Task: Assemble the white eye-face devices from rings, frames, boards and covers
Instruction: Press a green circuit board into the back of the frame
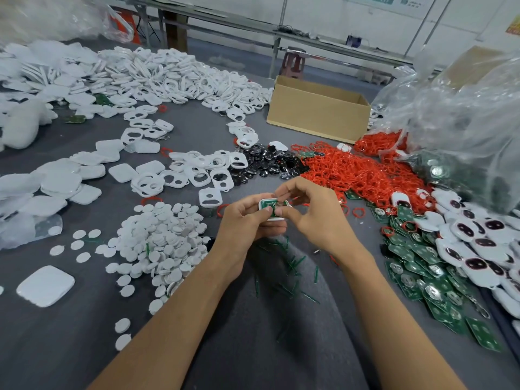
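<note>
Seating a board in a frame

We cradle the white frame (pixel 273 219) in our left hand (pixel 247 223), fingers curled under it and thumb on top, to steady it just above the near table edge; our right hand (pixel 309 215) pinches the green board (pixel 267 204) inside it, likely pressing it home; red rings (pixel 365 175) and spare boards (pixel 422 266) lie near our right for quick reach.
</note>
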